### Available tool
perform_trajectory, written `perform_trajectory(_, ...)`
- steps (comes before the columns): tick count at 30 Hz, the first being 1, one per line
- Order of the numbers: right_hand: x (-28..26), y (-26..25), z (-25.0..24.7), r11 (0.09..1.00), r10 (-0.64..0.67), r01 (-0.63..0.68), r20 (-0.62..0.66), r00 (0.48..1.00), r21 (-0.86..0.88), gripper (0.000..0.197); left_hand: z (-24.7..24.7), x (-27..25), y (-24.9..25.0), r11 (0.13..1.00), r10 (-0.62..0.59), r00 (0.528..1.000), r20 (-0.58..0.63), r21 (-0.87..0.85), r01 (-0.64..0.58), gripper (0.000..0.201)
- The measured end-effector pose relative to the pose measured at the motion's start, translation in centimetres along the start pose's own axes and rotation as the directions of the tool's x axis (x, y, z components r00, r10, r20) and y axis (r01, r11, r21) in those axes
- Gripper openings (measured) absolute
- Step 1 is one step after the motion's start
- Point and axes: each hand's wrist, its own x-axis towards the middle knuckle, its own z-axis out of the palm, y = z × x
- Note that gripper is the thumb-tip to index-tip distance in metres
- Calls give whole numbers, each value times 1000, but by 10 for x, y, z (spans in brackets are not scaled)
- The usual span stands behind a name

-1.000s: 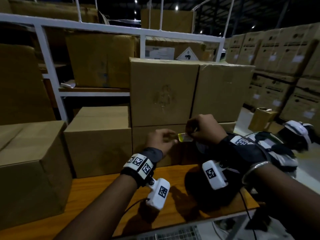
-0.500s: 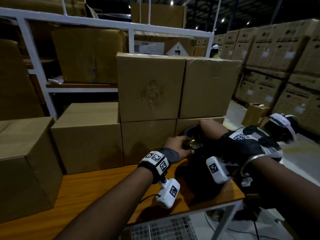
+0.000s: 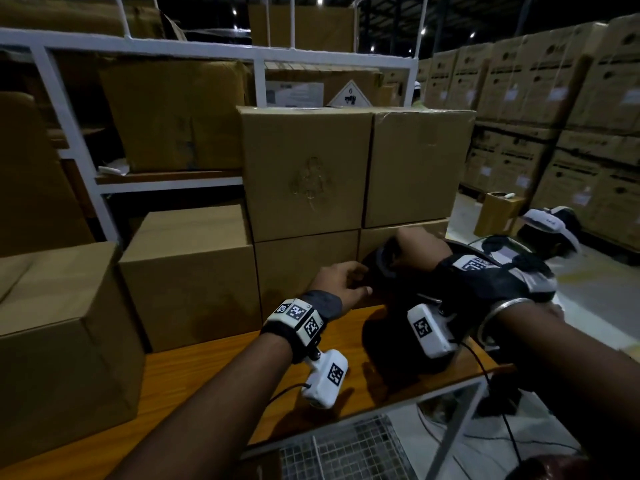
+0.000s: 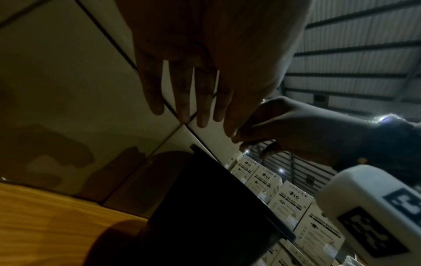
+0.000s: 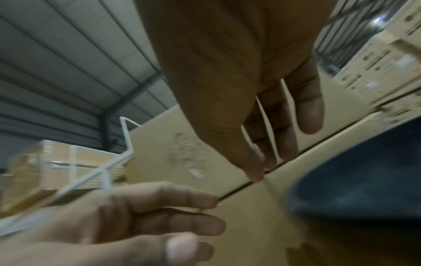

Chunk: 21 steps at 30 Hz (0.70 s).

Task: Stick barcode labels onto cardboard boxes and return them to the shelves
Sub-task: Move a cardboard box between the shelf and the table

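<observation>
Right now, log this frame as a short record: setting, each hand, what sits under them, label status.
setting: warehouse, stacked cardboard boxes on a wooden table
left hand: fingers straight, empty, near the lower boxes
right hand: over a dark bin, fingers relaxed, nothing visibly held
label: none visible in any view
shelf: white rack behind, holding more boxes

Both arms are bare, with no sleeves. The left hand (image 3: 341, 284) has a dark grey band (image 3: 320, 303) round the wrist. On the band sits a white block (image 3: 298, 315) with black and white square marks. A white camera box (image 3: 325, 377) hangs under it at 5 o'clock, with a thin black cable. The right hand (image 3: 420, 249) has a dark wrist wrap (image 3: 485, 282), a white camera box (image 3: 429, 329) with a square mark, and a silver bangle (image 3: 502, 311).
</observation>
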Motion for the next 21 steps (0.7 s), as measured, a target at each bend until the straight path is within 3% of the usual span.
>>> perform_trajectory(4, -9, -53, -1, 994, -88, 90, -29, 996, 65, 11, -44, -27, -18, 998, -7, 997, -76, 58, 11, 37)
perform_trajectory(7, -16, -103, 7, 984, -139, 144, -58, 989, 102, 30, -83, -55, -39, 994, -13, 991, -134, 105, 28, 37)
perform_trajectory(11, -21, -174, 26, 954, -269, 276, -68, 961, 121, 9, -142, -97, -72, 989, -51, 974, -220, 123, 79, 34)
perform_trajectory(21, -36, -340, 68, 831, -500, 518, -137, 855, 203, 34, -270, -199, -149, 924, -147, 911, -385, 275, 266, 38)
